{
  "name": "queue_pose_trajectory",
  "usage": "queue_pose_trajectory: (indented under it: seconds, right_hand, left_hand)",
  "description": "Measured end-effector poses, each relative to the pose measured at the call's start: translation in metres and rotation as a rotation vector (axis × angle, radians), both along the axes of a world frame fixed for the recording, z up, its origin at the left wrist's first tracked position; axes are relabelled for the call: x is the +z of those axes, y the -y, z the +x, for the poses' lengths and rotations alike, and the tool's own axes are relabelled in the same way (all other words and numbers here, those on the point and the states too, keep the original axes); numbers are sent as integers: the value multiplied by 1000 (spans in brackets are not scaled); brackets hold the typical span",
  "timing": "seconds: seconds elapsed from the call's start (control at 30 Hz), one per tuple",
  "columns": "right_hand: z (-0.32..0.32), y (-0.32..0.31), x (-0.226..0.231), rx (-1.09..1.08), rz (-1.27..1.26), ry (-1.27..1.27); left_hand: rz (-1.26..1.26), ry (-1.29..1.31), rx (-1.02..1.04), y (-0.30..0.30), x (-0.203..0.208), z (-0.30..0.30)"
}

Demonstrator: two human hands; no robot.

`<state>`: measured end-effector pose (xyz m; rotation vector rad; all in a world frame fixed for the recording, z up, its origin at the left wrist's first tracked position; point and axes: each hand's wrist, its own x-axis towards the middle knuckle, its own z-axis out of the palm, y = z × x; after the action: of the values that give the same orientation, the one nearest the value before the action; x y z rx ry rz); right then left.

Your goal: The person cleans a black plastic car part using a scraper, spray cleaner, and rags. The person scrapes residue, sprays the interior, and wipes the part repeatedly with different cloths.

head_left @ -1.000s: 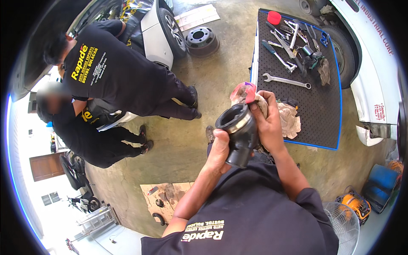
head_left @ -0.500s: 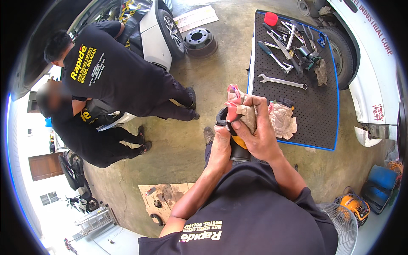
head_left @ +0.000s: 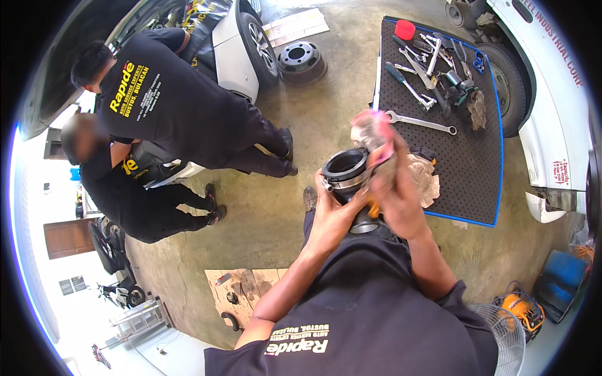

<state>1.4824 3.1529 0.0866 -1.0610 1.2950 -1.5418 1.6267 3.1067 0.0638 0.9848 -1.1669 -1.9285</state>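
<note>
My left hand [head_left: 327, 220] is closed round a black rubber hose [head_left: 344, 162] in front of my chest. The hose's round opening faces up, and a metal clamp [head_left: 348, 184] circles it just below the rim. To the right of the opening, my right hand [head_left: 401, 203] is closed on a crumpled pink and whitish rag [head_left: 374, 133]. That hand and the rag are smeared by motion. A small orange-yellow patch [head_left: 374, 208] shows between the hands; I cannot tell what it belongs to. The lower part of the hose is partly hidden by my fingers.
Beyond my right hand stands a black perforated tabletop [head_left: 467, 182] with blue edging. It bears a combination wrench [head_left: 421, 121], several other tools, a red round cap [head_left: 404, 29] and crumpled cloth [head_left: 425, 180]. Two co-workers [head_left: 169, 94] stand left by a car. A wheel rim [head_left: 301, 61] lies ahead.
The rag has come away from the hose's rim, moving right with my right hand. The hose's opening and clamp now show more fully, and my left hand has shifted lower on it.
</note>
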Motion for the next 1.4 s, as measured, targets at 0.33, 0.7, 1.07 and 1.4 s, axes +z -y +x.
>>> queue_pose_trajectory:
  seconds: [0.33, 0.7, 1.07, 1.4]
  right_hand:
    - [-20, 1, -15, 103, -123, 31]
    - [2, -1, 17, 7, -128, -579]
    - [-13, 9, -20, -1, -65, 434]
    - [-6, 15, -11, 117, -197, -161]
  left_hand:
    - [88, 1, -83, 2, 7, 12]
    - [-301, 199, -44, -4, 19, 7]
    - [29, 35, -14, 8, 19, 19]
    - [-92, 141, -73, 17, 16, 29]
